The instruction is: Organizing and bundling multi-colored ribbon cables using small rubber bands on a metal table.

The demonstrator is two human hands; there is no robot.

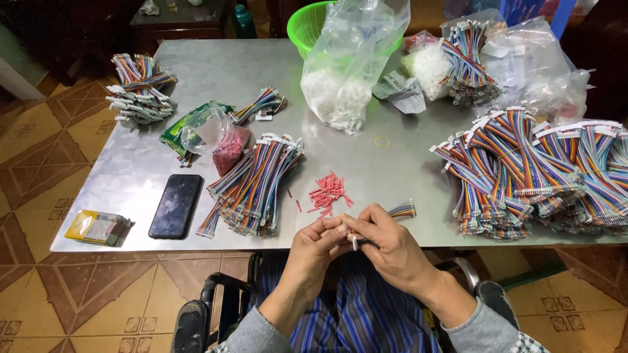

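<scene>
A short rainbow-coloured ribbon cable with a white connector at its end [400,210] sits pinched between both hands at the near edge of the grey metal bench [392,163], its striped tail poking out to the right over the bench top. The left hand [318,243] has its fingertips closed on the connector end, and the right hand [383,243] is wrapped tight about the cable just behind it; both grips are shut on the piece, with no gap showing. It looks as though something small is being fitted onto the wire ends, and the little heap of red tube pieces [329,191] just beyond the fingers seems the stock for it. A next piece would call for a short reach forward to that heap. There is bare bench around the heap, but a fanned stack of rainbow cables [252,186] lies close on the left and a bigger pile of cable bundles [523,170] crowds the right. The black phone [175,205] lies near the front edge.
</scene>
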